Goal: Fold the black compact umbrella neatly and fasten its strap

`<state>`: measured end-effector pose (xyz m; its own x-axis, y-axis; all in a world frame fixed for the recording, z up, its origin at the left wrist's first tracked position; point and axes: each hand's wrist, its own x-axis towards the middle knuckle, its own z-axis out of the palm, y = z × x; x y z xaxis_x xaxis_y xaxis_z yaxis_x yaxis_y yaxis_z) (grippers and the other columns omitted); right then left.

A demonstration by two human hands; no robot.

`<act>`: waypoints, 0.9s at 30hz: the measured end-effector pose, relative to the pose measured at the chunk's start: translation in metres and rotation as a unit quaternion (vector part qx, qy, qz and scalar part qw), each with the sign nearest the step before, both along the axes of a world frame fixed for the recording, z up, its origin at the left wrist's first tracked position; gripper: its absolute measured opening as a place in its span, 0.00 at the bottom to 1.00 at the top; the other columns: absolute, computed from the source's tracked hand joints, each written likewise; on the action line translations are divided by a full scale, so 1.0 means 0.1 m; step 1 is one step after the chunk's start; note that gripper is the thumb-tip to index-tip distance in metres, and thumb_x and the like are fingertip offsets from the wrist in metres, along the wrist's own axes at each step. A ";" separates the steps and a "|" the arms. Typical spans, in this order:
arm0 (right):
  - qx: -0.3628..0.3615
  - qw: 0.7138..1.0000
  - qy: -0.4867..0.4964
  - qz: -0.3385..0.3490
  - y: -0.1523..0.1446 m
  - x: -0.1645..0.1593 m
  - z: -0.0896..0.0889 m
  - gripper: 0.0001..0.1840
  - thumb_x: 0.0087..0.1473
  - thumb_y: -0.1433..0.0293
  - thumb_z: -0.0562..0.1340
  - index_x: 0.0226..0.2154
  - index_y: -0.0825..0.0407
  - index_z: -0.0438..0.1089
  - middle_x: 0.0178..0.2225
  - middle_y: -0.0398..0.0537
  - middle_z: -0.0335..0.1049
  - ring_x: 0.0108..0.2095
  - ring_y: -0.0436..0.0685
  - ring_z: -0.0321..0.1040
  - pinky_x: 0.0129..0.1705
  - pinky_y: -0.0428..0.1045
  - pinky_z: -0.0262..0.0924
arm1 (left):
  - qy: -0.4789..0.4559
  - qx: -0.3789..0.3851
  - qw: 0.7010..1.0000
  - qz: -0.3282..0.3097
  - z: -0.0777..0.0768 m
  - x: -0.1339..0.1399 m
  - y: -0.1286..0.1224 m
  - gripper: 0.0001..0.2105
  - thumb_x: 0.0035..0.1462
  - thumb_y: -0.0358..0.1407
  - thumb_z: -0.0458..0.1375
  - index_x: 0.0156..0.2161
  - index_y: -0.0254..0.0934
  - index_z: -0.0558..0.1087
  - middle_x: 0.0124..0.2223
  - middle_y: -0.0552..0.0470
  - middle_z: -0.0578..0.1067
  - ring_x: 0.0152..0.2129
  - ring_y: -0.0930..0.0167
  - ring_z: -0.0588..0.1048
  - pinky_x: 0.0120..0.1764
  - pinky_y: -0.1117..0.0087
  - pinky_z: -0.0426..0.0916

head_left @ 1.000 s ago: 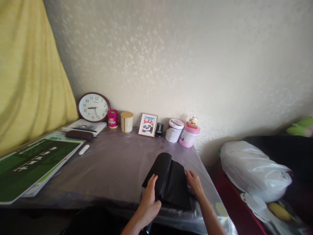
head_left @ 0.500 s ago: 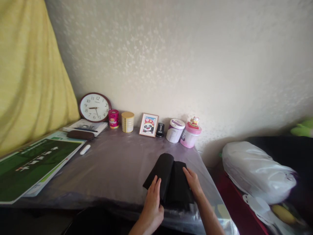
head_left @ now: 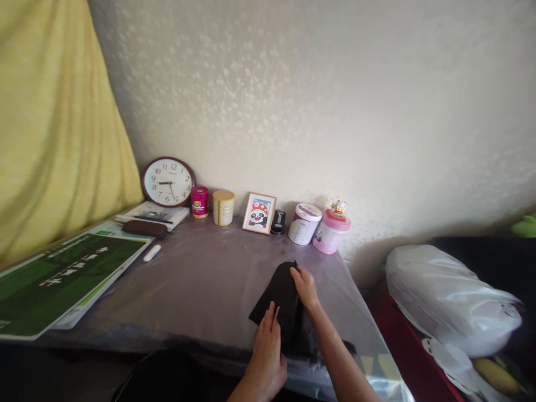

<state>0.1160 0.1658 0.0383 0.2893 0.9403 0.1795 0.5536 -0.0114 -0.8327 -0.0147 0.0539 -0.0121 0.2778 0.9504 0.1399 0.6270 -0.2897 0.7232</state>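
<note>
A black folded cloth [head_left: 280, 296] lies near the front right of the table; its exact kind does not show. My right hand [head_left: 305, 287] pinches the cloth's far upper edge between thumb and fingers. Resting on the near left part of the cloth is my left hand [head_left: 268, 346], its fingers stretched forward and flat. My right forearm hides part of the cloth's right side, and a dark end of it shows beyond the arm.
Along the wall stand a clock [head_left: 169, 182], a pink tin [head_left: 200, 202], a yellow-lidded can [head_left: 223, 208], a framed panda picture [head_left: 259, 213] and two tubs. Green boards [head_left: 71, 279] lie left. A white plastic bag [head_left: 448, 298] sits beyond the table's right edge.
My right hand has moved left and away from me, from the cloth's right side to its far edge, and the right fold has shifted. My left hand stays on the cloth.
</note>
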 end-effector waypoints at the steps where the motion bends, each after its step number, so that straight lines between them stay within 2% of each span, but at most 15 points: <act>1: -0.007 1.000 -0.008 -0.002 0.04 -0.02 -0.04 0.26 0.50 0.55 0.51 0.39 0.58 0.69 0.32 0.53 0.73 0.33 0.58 0.70 0.33 0.49 0.62 | -0.002 0.012 1.000 -0.002 -0.02 0.00 0.00 0.41 0.29 0.19 0.49 0.57 0.27 0.54 0.64 0.39 0.45 0.61 0.63 0.46 0.61 0.61 0.47; 7: -0.044 0.998 -0.050 -0.004 0.14 -0.06 -0.13 0.22 0.49 0.61 0.54 0.42 0.58 0.67 0.34 0.56 0.74 0.36 0.61 0.71 0.36 0.51 0.63 | -0.013 0.019 1.000 0.004 -0.07 -0.03 0.01 0.35 0.34 0.19 0.48 0.54 0.27 0.58 0.63 0.37 0.49 0.60 0.63 0.49 0.60 0.62 0.50; 9: -0.059 0.997 -0.055 0.008 0.13 -0.08 -0.14 0.21 0.51 0.62 0.54 0.43 0.58 0.66 0.30 0.54 0.75 0.32 0.60 0.72 0.32 0.50 0.63 | -0.005 0.024 1.000 0.006 -0.08 -0.07 0.00 0.32 0.37 0.21 0.49 0.54 0.26 0.56 0.62 0.35 0.52 0.59 0.62 0.53 0.59 0.62 0.53; 11: -0.079 0.995 -0.054 0.028 0.12 -0.10 -0.13 0.21 0.53 0.63 0.52 0.45 0.58 0.64 0.23 0.50 0.74 0.24 0.57 0.72 0.26 0.48 0.62 | 0.008 0.047 0.999 0.024 -0.05 -0.12 -0.02 0.30 0.41 0.23 0.49 0.54 0.27 0.55 0.59 0.34 0.58 0.56 0.61 0.59 0.56 0.60 0.59; 13: -0.096 0.993 -0.051 0.049 0.09 -0.12 -0.11 0.21 0.55 0.63 0.51 0.46 0.58 0.62 0.18 0.45 0.71 0.18 0.54 0.69 0.22 0.46 0.60 | 0.012 0.093 0.994 0.061 0.04 -0.19 -0.05 0.25 0.47 0.27 0.49 0.53 0.28 0.56 0.54 0.35 0.63 0.51 0.60 0.65 0.51 0.56 0.63; 15: -0.105 0.991 -0.051 0.069 0.06 -0.15 -0.07 0.19 0.55 0.64 0.51 0.46 0.58 0.61 0.18 0.43 0.71 0.17 0.51 0.68 0.22 0.44 0.59 | 0.003 0.154 0.984 0.093 0.20 -0.24 -0.08 0.16 0.52 0.29 0.46 0.48 0.31 0.60 0.48 0.38 0.66 0.46 0.61 0.68 0.48 0.55 0.65; 17: -0.109 0.989 -0.050 0.091 0.03 -0.19 -0.02 0.16 0.55 0.65 0.51 0.44 0.56 0.62 0.21 0.43 0.73 0.19 0.49 0.69 0.23 0.43 0.59 | 0.021 0.173 0.982 0.073 0.35 -0.25 -0.09 0.10 0.53 0.29 0.45 0.41 0.35 0.64 0.44 0.43 0.68 0.43 0.64 0.70 0.45 0.57 0.67; 19: -0.106 0.985 -0.065 0.119 -0.01 -0.24 0.04 0.13 0.55 0.66 0.51 0.40 0.54 0.64 0.24 0.43 0.75 0.19 0.48 0.69 0.25 0.43 0.59 | 0.044 0.200 0.978 0.032 0.42 -0.23 -0.08 0.11 0.53 0.28 0.46 0.41 0.35 0.65 0.47 0.43 0.68 0.45 0.64 0.69 0.46 0.56 0.66; 21: -0.090 0.979 -0.110 0.146 -0.05 -0.29 0.08 0.11 0.55 0.67 0.51 0.37 0.53 0.66 0.26 0.42 0.76 0.22 0.48 0.69 0.28 0.44 0.60 | 0.066 0.231 0.971 0.003 0.38 -0.19 -0.05 0.15 0.52 0.29 0.48 0.46 0.36 0.65 0.54 0.43 0.64 0.51 0.61 0.65 0.51 0.55 0.63; 23: -0.064 0.969 -0.161 0.173 -0.11 -0.32 0.11 0.11 0.55 0.68 0.51 0.36 0.51 0.67 0.27 0.42 0.76 0.27 0.50 0.71 0.32 0.45 0.60 | 0.080 0.236 0.968 -0.004 0.27 -0.15 -0.02 0.21 0.52 0.32 0.50 0.53 0.35 0.61 0.59 0.44 0.61 0.56 0.60 0.60 0.54 0.54 0.60; 27: -0.001 0.955 -0.189 0.230 -0.28 -0.29 0.11 0.12 0.57 0.69 0.51 0.37 0.48 0.70 0.30 0.41 0.76 0.35 0.51 0.71 0.38 0.46 0.62 | 0.100 0.175 0.980 0.000 0.09 -0.12 0.01 0.28 0.52 0.34 0.50 0.59 0.31 0.53 0.60 0.42 0.59 0.56 0.61 0.59 0.54 0.57 0.61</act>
